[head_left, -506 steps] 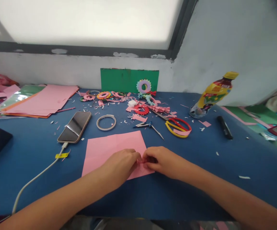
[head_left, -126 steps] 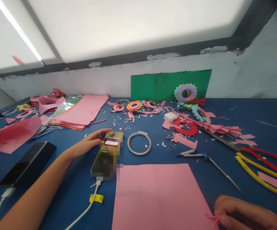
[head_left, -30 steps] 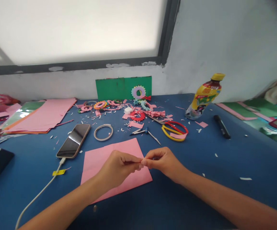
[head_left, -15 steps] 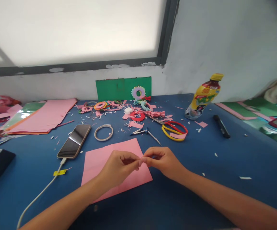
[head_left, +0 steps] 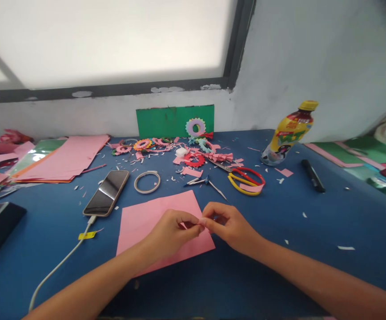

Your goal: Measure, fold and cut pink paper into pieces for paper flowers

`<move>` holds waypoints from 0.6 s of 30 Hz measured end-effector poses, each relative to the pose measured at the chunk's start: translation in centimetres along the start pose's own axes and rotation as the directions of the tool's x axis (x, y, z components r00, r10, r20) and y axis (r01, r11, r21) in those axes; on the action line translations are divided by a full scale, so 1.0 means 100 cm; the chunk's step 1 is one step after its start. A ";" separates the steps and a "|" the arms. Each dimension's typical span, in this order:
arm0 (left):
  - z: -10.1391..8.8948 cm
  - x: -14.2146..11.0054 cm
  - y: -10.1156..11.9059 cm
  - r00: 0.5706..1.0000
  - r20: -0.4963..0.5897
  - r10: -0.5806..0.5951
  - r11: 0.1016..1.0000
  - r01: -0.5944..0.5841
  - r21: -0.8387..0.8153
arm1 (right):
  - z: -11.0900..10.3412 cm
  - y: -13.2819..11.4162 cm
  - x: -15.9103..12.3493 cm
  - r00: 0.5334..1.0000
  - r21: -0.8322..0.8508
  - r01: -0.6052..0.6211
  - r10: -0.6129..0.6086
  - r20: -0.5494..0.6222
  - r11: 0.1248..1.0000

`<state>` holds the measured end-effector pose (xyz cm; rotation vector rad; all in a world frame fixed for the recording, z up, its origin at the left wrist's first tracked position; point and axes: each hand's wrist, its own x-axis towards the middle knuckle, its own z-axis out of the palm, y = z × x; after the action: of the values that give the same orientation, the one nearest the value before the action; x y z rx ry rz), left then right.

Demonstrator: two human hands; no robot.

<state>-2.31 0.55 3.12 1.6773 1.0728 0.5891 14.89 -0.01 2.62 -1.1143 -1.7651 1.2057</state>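
Note:
Over a pink sheet of paper (head_left: 153,213), my left hand (head_left: 176,231) and my right hand (head_left: 228,224) meet fingertip to fingertip. Both hands are closed in a pinch. Whatever lies between the fingertips is too small and hidden to make out. The sheet lies flat on the blue table (head_left: 263,284), partly covered by my left hand and forearm. Just beyond it are a roll of tape (head_left: 147,192), a drawing compass (head_left: 207,180) and scissors (head_left: 246,182) with red and yellow handles.
A phone (head_left: 106,193) on a white cable (head_left: 61,262) lies at the left. Paper gear-shaped rings (head_left: 195,160) and scraps crowd the back, before a green card (head_left: 159,122). A bottle (head_left: 288,133) and a black marker (head_left: 312,175) are at the right. Stacked pink paper (head_left: 66,158) is back left.
The whole view has shifted slightly, so things appear a little further right. My hands stay pinched together over the pink sheet, with hardly any other difference.

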 end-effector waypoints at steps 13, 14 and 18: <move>0.000 0.003 0.006 0.989 0.025 -0.147 0.881 0.142 -0.452 | -0.009 0.014 0.000 0.928 -0.286 0.345 -0.370 -0.038 0.894; 0.000 0.003 0.006 0.989 0.022 -0.147 0.873 0.140 -0.467 | -0.010 0.014 0.001 0.927 -0.305 0.342 -0.373 -0.048 0.889; -0.002 0.003 0.006 0.989 0.041 -0.145 0.871 0.147 -0.468 | -0.012 0.013 0.002 0.924 -0.333 0.331 -0.375 -0.077 0.883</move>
<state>-2.09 0.87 3.66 1.1616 0.9495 0.6828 16.20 0.77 1.79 -0.9634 -1.9892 0.6250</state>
